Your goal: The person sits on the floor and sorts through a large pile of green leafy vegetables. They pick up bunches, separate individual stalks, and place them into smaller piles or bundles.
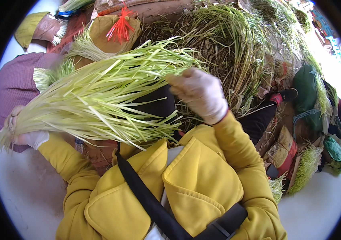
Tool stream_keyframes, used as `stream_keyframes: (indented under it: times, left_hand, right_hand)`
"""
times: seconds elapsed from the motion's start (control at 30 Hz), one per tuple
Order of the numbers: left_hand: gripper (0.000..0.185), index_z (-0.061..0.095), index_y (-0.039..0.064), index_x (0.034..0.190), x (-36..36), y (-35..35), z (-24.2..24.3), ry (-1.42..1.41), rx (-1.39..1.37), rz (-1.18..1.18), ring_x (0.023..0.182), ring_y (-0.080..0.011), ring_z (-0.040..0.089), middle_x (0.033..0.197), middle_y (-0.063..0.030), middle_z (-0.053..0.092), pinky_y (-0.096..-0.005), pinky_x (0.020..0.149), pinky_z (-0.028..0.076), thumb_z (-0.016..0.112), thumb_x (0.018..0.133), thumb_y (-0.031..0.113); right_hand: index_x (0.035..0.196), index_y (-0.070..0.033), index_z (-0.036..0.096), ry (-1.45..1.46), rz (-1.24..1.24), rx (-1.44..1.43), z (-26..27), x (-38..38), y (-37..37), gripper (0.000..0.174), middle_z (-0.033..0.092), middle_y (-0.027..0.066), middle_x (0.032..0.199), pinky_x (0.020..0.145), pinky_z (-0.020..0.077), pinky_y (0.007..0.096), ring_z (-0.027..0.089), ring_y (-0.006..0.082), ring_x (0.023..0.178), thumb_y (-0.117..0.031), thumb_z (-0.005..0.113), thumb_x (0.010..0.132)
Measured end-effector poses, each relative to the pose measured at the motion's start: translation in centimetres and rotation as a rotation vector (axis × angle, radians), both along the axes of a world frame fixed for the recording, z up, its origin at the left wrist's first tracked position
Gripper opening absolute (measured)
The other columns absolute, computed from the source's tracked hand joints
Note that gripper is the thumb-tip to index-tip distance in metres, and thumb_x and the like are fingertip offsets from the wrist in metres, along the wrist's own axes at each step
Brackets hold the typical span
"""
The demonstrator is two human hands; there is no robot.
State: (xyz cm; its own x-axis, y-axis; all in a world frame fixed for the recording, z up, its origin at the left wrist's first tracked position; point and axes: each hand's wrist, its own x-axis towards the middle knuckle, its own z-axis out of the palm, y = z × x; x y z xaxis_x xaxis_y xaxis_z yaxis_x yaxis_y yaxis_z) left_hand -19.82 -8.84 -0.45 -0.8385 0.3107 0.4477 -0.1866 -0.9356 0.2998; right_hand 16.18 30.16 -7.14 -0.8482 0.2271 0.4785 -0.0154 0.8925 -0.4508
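Observation:
A large bunch of pale yellow-green leaves, likely blanched garlic chives (107, 87), lies slantwise across my front, white stem ends at the left and leaf tips fanned out to the right. Around the stem ends, my gloved left hand (19, 127) grips the bunch. My gloved right hand (202, 93) is at the leaf tips, fingers curled and blurred; whether a blade is pinched between them is unclear. Beneath the tips shows part of my dark trouser leg (155, 100).
A heap of dry and green leaf waste (224, 54) rises ahead. Red plastic ties (121, 25) rest on a yellowish padded surface (107, 37) near more chives (88, 46). Purple cloth (16, 87) wraps another bundle at left. A dark green sack (306, 93) stands at right.

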Motion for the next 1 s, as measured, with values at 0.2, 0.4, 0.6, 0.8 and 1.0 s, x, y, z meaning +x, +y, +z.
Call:
stream_keyframes:
  times: [0.2,0.4,0.6,0.8,1.0]
  left_hand:
    - [0.009,0.063,0.013,0.079,1.6,2.2,0.6,0.112,-0.058,0.015,0.072,-0.0074,0.060,0.069,0.0050,0.063,-0.0294,0.090,0.043,0.069,0.073,0.015]
    - [0.009,0.062,0.013,0.078,2.9,2.8,-0.3,0.041,-0.104,0.082,0.071,-0.0074,0.058,0.067,0.0058,0.061,-0.0299,0.089,0.044,0.068,0.071,0.012]
    - [0.010,0.061,0.014,0.077,2.4,2.6,-1.5,0.053,-0.058,0.044,0.072,-0.0072,0.059,0.068,0.0058,0.060,-0.0298,0.088,0.044,0.069,0.072,0.011]
    - [0.011,0.060,0.014,0.076,1.8,2.3,-1.4,0.045,-0.065,0.024,0.070,-0.0068,0.058,0.068,0.0057,0.060,-0.0300,0.089,0.043,0.069,0.072,0.010]
    - [0.010,0.059,0.015,0.074,2.3,2.7,-1.0,0.034,-0.047,0.014,0.069,-0.0068,0.058,0.067,0.0061,0.060,-0.0305,0.089,0.043,0.068,0.073,0.010]
  right_hand:
    - [0.091,-0.013,0.070,-0.044,0.036,0.055,-0.4,-2.2,-2.5,0.014,0.059,0.0045,0.073,0.052,0.0511,0.0326,0.061,0.0210,0.061,-0.014,0.074,0.078]
    - [0.088,-0.004,0.067,0.015,0.200,-0.670,-6.3,2.0,-4.5,0.006,0.062,0.0068,0.073,0.059,0.0489,0.0283,0.059,0.0188,0.065,-0.003,0.069,0.083]
    - [0.087,-0.008,0.067,-0.282,-0.325,-0.612,-11.9,7.2,1.0,0.010,0.065,0.0094,0.078,0.065,0.0520,0.0331,0.062,0.0245,0.069,-0.002,0.065,0.079]
    - [0.093,-0.012,0.067,-0.102,-0.299,-0.284,-6.1,7.2,3.6,0.018,0.063,0.0079,0.078,0.063,0.0516,0.0336,0.063,0.0253,0.071,-0.006,0.069,0.076]
    - [0.102,-0.013,0.072,-0.068,0.043,0.054,-0.2,-0.1,-0.6,0.022,0.066,0.0045,0.079,0.052,0.0531,0.0304,0.063,0.0180,0.060,-0.013,0.073,0.080]
